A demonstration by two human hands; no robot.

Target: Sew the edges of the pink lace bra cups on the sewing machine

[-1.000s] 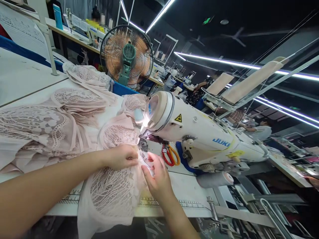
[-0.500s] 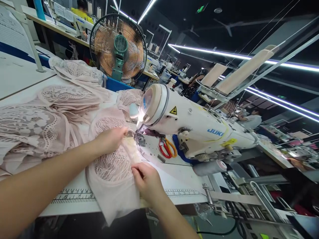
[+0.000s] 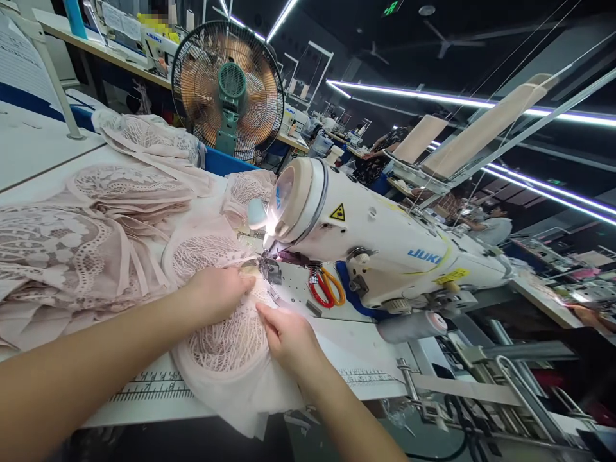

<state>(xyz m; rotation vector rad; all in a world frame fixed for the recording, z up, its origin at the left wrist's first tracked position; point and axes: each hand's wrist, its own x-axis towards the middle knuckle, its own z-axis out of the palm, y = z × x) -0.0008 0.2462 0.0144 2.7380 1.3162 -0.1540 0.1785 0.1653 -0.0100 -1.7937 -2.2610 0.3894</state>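
Just beside the presser foot point(image 3: 272, 269) of the white sewing machine point(image 3: 370, 224): the pale pink lace garment point(image 3: 228, 346), lying on the table point(image 3: 120, 414) and hanging a little over its front edge. Upon the lace near the presser foot, the left hand point(image 3: 226, 292), with fingers curled and nearly closed on the cloth; now lower than half a second before, and nearer to the right hand point(image 3: 289, 333). Between right thumb and forefinger, closely pinched: the garment's edge. Shifted towards the right since then: the lower hanging corner. Without change: the similar lace pieces point(image 3: 101, 250), piled at left.
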